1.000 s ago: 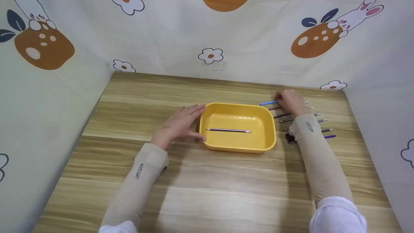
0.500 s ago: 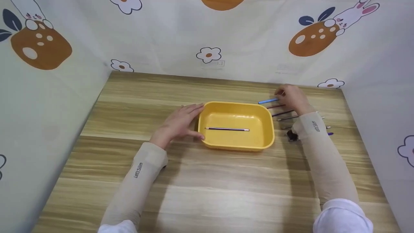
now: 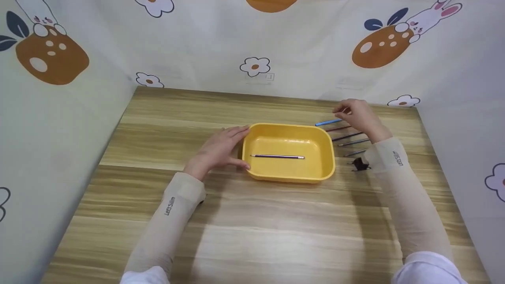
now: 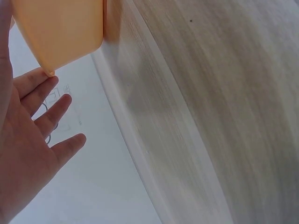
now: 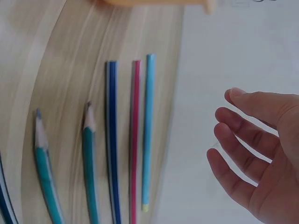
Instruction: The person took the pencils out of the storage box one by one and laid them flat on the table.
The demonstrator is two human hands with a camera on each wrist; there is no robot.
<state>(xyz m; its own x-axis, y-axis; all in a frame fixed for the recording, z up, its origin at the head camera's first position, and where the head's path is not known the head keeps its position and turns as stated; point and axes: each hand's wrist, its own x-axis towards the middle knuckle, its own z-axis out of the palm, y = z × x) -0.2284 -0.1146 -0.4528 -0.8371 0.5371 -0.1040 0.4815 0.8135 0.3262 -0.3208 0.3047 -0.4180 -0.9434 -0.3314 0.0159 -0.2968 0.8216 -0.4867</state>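
A yellow plastic basin [image 3: 292, 180] stands on the table with one dark pencil [image 3: 277, 157] lying flat inside. My left hand [image 3: 217, 152] rests against its left side, fingers spread and straight; in the left wrist view, fingertips touch the basin's rim [image 4: 49, 72]. My right hand [image 3: 363, 118] hovers above the far end of a row of pencils, its fingers loosely bent and holding nothing. Closest to it lies a light blue pencil [image 5: 148, 130]. Beside that are a pink-red pencil [image 5: 135, 116], a dark blue one [image 5: 112, 130] and two teal sharpened ones [image 5: 88, 154].
A small black clip-like object [image 3: 360, 164], which seems attached under the right wrist, shows beside the sleeve [image 3: 388, 157]. The right forearm hides part of the pencil row. Patterned cloth walls [image 3: 197, 47] enclose the wooden table [image 3: 252, 236] at the back and sides.
My right hand has moved up and back, away from the light blue pencil, and its fingers have loosened. The left hand, the basin and the pencil inside it stay put.
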